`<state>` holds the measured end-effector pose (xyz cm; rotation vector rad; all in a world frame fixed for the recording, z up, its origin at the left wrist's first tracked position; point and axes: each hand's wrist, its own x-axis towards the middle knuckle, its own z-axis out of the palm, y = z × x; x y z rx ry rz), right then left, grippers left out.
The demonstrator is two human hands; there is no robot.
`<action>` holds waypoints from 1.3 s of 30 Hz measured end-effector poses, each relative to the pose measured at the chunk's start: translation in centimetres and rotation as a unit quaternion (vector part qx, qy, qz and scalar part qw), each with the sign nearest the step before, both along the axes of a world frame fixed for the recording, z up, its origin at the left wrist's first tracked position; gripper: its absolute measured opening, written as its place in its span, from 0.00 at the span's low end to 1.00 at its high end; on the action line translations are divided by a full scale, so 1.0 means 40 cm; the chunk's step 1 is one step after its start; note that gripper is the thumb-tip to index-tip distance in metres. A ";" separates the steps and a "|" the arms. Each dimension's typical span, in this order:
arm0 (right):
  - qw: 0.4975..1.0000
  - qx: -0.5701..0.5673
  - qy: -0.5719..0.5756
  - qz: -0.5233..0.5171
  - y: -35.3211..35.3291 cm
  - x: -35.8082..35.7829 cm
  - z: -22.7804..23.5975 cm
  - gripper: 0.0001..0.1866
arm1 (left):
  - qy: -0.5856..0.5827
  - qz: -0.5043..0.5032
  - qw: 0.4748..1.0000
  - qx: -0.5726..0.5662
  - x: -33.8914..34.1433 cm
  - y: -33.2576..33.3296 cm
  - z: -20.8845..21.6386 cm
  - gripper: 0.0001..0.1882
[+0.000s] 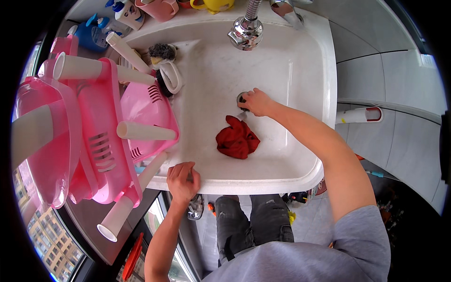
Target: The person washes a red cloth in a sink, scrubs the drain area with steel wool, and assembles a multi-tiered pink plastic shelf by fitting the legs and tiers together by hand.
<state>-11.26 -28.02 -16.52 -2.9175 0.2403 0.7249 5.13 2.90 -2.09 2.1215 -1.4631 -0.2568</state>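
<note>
A white sink [197,181] lies in front of me. My right hand [256,102] reaches down to the drain [241,98], a dark opening with a metal ring. Its fingers are bent together at the drain's edge; what they pinch, if anything, is hidden. A crumpled dark red cloth [238,139] lies on the sink bottom, just nearer to me than that hand and apart from it. Beside it, close to the drain, is a small greyish patch I cannot make out. My left hand [183,182] rests on the sink's front rim at the left, its fingers curled over it.
Pink plastic shelves [101,141] with white tubes crowd the left side. A brush [170,79] and a dark scrubber [162,50] sit at the sink's left ledge. Pump bottles [128,15] and cups [159,8] line the back left. A chrome faucet [246,35] overhangs the back.
</note>
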 end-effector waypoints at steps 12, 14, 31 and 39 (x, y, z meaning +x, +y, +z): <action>0.984 -0.175 0.042 0.009 0.044 -0.020 0.044 0.09 | 0.009 0.012 1.000 0.006 0.006 0.007 0.000 0.08; 0.988 -0.152 0.014 -0.031 0.033 -0.037 0.026 0.08 | 0.006 0.010 1.000 0.002 0.005 0.006 0.000 0.08; 0.703 0.434 0.012 -0.564 0.093 0.023 -0.064 0.39 | 0.008 0.010 1.000 0.015 -0.004 -0.012 0.004 0.08; 0.937 0.104 0.056 -0.328 0.127 0.010 0.048 0.32 | -0.004 0.002 1.000 0.010 -0.002 -0.004 0.007 0.08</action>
